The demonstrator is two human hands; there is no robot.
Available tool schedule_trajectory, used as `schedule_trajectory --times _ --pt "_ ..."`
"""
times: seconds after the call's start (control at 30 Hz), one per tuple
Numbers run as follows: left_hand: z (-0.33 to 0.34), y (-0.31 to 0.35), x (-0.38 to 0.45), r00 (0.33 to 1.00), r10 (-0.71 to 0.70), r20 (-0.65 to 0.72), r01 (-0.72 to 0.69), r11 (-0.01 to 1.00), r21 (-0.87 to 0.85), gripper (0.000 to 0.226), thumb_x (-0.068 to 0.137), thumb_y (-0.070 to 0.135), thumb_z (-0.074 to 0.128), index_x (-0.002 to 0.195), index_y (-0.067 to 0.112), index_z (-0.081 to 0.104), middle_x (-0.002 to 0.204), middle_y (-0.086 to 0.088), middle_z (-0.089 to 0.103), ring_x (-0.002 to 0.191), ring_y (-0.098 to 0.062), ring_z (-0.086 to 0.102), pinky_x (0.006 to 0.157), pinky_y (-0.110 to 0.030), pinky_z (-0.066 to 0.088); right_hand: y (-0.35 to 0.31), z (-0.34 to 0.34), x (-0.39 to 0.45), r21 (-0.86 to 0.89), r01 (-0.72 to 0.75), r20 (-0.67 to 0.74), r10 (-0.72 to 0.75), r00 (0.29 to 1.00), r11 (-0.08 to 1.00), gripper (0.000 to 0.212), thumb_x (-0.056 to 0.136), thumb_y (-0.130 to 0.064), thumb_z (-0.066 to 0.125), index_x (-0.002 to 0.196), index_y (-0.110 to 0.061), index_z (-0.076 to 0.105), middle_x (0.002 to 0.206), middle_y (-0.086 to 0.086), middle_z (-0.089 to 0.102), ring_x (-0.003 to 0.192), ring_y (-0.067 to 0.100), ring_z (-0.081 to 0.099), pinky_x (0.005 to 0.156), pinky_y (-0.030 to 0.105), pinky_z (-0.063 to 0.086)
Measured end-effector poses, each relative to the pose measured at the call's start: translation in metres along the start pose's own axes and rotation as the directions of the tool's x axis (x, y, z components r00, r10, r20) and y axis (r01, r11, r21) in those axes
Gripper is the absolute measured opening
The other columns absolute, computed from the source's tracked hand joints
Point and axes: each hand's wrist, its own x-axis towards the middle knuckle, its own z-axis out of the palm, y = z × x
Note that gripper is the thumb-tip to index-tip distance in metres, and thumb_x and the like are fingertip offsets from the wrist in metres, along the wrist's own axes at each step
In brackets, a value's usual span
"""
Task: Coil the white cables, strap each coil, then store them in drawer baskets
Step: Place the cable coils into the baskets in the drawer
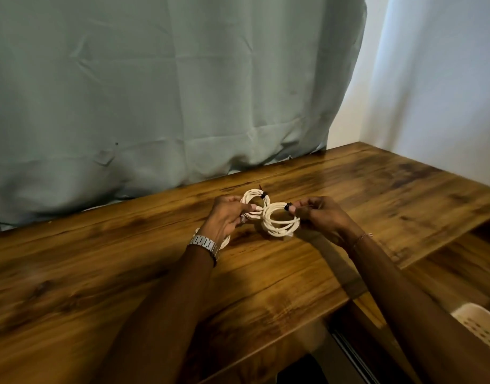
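Currently both hands grip the near coil [280,222] over the wooden table [99,273]: left hand [227,217] pinching its left edge, right hand [318,214] pinching its black strap [287,207]. Second strapped coil [253,203] touches it, just behind.

White cable coils [279,221], black straps [287,207], brown woodgrain table [155,273], grey-green curtain [155,92].

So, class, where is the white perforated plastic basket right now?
In the head view, the white perforated plastic basket sits at the lower right edge, below the brown wooden table, beside the right forearm.
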Motion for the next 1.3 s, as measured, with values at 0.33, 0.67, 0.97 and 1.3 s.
schedule_trajectory --times 0.33,0.67,0.97,1.3 --pt "0.021 -0.003 -0.005 0.962 0.01 0.273 0.027 0.991 -0.131 0.025 0.091 0.001 0.065 0.116 -0.006 0.064 0.099 -0.019 0.075 0.077 -0.021 0.074 0.055 -0.025 0.056 -0.016 -0.019 -0.02 0.246 0.062 -0.182 -0.017 0.983 0.967 0.017 0.091 -0.01 0.071 0.106 -0.001 0.072 0.105 0.016 0.068 0.085 0.02 0.066 0.074 0.029 0.059" --pt "0.106 -0.017 -0.035 0.871 -0.023 0.491 0.057 0.997 -0.054 0.015 0.09 -0.011 0.06 0.104 -0.014 0.065 0.091 -0.024 0.069 0.075 -0.026 0.067 0.066 -0.032 0.06 -0.018 -0.082 -0.116 0.234 0.082 -0.484 0.042 0.874 0.969 0.027 0.093 -0.007 0.067 0.115 0.007 0.067 0.102 0.019 0.063 0.091 0.027 0.059 0.078 0.032 0.063" --pt "0.216 -0.048 -0.087 0.696 -0.097 0.712 -0.008 0.99 0.142 0.017 0.084 -0.007 0.069 0.101 -0.007 0.07 0.089 -0.019 0.074 0.076 -0.024 0.071 0.069 -0.032 0.06 -0.008 -0.179 -0.234 0.054 -0.001 -0.716 0.039 0.697 0.999 0.025 0.088 -0.024 0.075 0.112 -0.014 0.077 0.099 0.007 0.074 0.087 0.018 0.064 0.076 0.028 0.058" --pt "0.308 -0.101 -0.155 0.666 -0.267 0.697 -0.156 0.864 0.479 0.031 0.076 0.011 0.084 0.104 0.006 0.074 0.096 -0.01 0.078 0.082 -0.018 0.073 0.066 -0.026 0.058 0.044 -0.266 -0.328 0.198 -0.043 -0.808 0.188 0.558 0.979 0.017 0.086 -0.013 0.076 0.099 -0.002 0.076 0.102 0.018 0.074 0.085 0.024 0.071 0.073 0.031 0.063"
